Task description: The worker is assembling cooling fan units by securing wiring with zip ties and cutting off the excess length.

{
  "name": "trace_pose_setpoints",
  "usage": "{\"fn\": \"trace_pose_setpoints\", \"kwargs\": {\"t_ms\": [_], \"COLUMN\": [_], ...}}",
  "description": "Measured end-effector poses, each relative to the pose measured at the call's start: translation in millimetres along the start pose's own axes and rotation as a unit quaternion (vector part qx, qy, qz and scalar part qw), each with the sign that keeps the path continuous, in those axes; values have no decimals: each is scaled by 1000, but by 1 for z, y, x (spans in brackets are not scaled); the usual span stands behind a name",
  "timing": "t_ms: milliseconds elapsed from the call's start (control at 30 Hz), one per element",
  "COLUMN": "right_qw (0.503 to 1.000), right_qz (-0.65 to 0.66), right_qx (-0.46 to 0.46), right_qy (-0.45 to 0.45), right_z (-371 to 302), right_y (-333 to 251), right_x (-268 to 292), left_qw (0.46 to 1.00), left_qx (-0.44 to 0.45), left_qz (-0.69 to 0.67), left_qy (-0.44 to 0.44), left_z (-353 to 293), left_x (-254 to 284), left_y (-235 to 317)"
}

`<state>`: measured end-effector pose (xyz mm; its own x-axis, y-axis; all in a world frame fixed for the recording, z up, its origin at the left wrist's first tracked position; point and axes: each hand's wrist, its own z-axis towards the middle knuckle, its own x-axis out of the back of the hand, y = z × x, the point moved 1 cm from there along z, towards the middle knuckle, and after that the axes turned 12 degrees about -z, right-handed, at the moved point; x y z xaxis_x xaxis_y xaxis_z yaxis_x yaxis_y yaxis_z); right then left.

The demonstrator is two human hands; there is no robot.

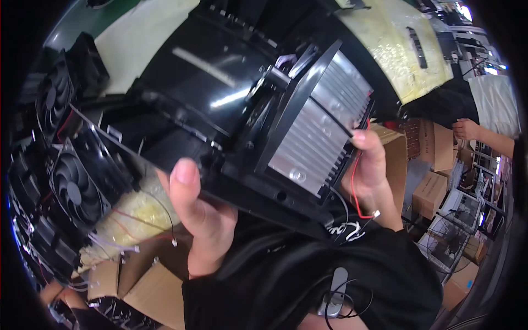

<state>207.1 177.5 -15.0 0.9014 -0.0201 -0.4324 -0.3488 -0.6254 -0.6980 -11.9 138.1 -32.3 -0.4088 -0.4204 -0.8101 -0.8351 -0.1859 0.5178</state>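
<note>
A large black housing [192, 82] is tilted in front of my chest, with a silver finned heat sink [313, 143] set in its right side. My left hand [206, 220] grips the housing's near edge, thumb on top and fingers hidden beneath. At the heat sink's right side, my right hand [371, 170] holds the same housing, its thumb near the end of the fins. A red wire [355, 190] with a small white connector [376, 214] hangs beside that hand. The underside of the housing cannot be seen.
Several black cooling fans [74, 190] with loose wires stand at the left. Yellowish wrapped sheeting [393, 52] lies at the far right. Cardboard boxes [432, 192] stand on the right, and an open carton [157, 294] is at lower left. Another person's hand [466, 130] shows at the right.
</note>
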Motion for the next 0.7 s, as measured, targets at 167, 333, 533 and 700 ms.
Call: {"fn": "trace_pose_setpoints", "kwargs": {"t_ms": [167, 333, 533, 700], "right_qw": [999, 1000, 998, 997], "right_qz": [-18, -6, -49, -77], "right_qx": [27, 17, 19, 6], "right_qy": [-4, -23, -22, -25], "right_z": [5, 14, 8, 13], "right_y": [-6, -6, -3, -5], "right_x": [-5, -3, 7, 12], "left_qw": [1000, 1000, 1000, 998], "left_qx": [-16, -22, -18, -27], "left_qz": [6, -15, -3, 52], "left_qy": [2, -16, 18, 37], "left_z": [1, 6, 1, 11], "left_x": [-3, -1, -13, -7], "left_y": [0, 2, 5, 1]}}
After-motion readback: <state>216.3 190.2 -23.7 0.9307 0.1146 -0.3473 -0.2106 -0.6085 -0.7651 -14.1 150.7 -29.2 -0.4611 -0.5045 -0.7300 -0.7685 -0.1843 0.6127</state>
